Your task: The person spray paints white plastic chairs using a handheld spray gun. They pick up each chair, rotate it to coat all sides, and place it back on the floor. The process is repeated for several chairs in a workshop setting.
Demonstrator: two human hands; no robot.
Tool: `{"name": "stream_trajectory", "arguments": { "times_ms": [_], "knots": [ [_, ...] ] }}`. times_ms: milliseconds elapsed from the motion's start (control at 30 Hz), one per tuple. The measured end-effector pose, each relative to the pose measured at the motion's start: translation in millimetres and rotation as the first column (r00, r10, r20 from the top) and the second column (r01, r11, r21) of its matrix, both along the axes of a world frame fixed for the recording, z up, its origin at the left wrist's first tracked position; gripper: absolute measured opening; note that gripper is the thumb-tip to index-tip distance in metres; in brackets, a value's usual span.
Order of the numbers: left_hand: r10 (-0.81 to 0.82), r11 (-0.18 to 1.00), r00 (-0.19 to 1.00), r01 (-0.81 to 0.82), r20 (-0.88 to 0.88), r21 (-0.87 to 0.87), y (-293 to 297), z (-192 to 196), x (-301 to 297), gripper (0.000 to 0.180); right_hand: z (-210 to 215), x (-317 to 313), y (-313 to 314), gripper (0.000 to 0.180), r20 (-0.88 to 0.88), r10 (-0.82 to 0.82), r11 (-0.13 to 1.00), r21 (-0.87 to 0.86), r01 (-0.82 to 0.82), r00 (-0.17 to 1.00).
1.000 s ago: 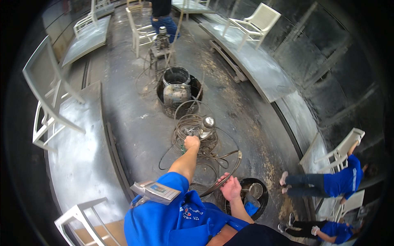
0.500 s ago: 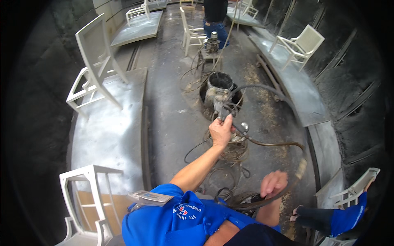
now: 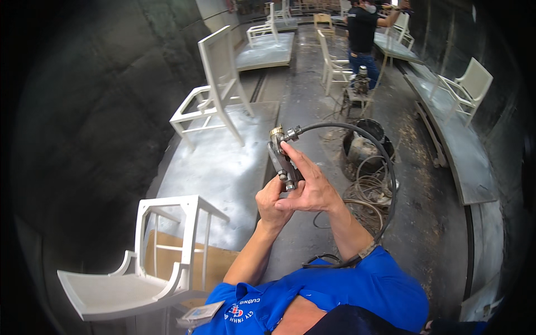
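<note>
Two hands up front, both on the metal spray gun (image 3: 281,162), which sits mid-view, above floor level, tilted w/ its brass-col. cap (image 3: 276,132) at the top. L hand (image 3: 272,202) is closed, fingers curled round the gun's lower end. R hand (image 3: 315,192) is part-open, fingers fairly straight along the gun's R side, thumb down by the L hand; can't tell if it bears any wt.

Black hose (image 3: 335,125) leaves the fitting nr the gun's top, arcs out R, then bends down past the R forearm. Coiled hoses (image 3: 363,209) lie on the floor just R of that arm, w/ a dark drum (image 3: 347,159) right behind, pot inside.

Over L, a metal-topped platform (image 3: 223,162) carries a white chair (image 3: 218,56), upright. Another white chair, lower L (image 3: 117,293), is close to the wearer. Far R, one more pale chair (image 3: 475,81) on a long platform (image 3: 474,173).

Further back, a pump unit (image 3: 362,84) on a small stand, and next to it a co-worker (image 3: 362,33), black top, blue jeans, arm raised. Blue shirt (image 3: 357,285) on the wearer, bottom of view.
</note>
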State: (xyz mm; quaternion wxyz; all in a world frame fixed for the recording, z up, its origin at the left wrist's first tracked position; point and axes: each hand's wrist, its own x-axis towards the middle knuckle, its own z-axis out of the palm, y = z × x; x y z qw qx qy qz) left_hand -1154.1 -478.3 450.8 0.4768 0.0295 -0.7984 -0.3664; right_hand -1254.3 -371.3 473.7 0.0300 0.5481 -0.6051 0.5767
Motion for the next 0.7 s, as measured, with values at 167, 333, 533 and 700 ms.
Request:
{"name": "stream_trajectory", "arguments": {
  "times_ms": [167,333,533,700],
  "knots": [
    [-0.086,0.971,0.989,0.056,0.124,0.230,-64.5,-30.8,85.7,0.033,-11.1,45.9,-85.7,0.090,0.069,0.217,0.974,0.056,-0.221,0.974],
    [-0.027,0.942,0.886,-0.132,0.463,0.308,-76.9,-117.2,197.2,0.061,-23.3,102.7,-152.3,0.079,0.202,0.257,0.950,0.128,-0.285,0.945],
    [-0.661,0.731,0.492,0.249,0.566,0.636,-35.9,-220.2,260.8,0.049,13.9,112.7,-218.4,0.068,0.272,0.128,0.979,0.119,-0.166,0.954],
    [-0.432,0.859,0.626,0.066,0.649,0.508,-76.3,-200.5,266.4,0.036,59.6,99.5,-272.2,0.062,0.285,0.303,0.953,-0.113,-0.282,0.909]
  ]
}}
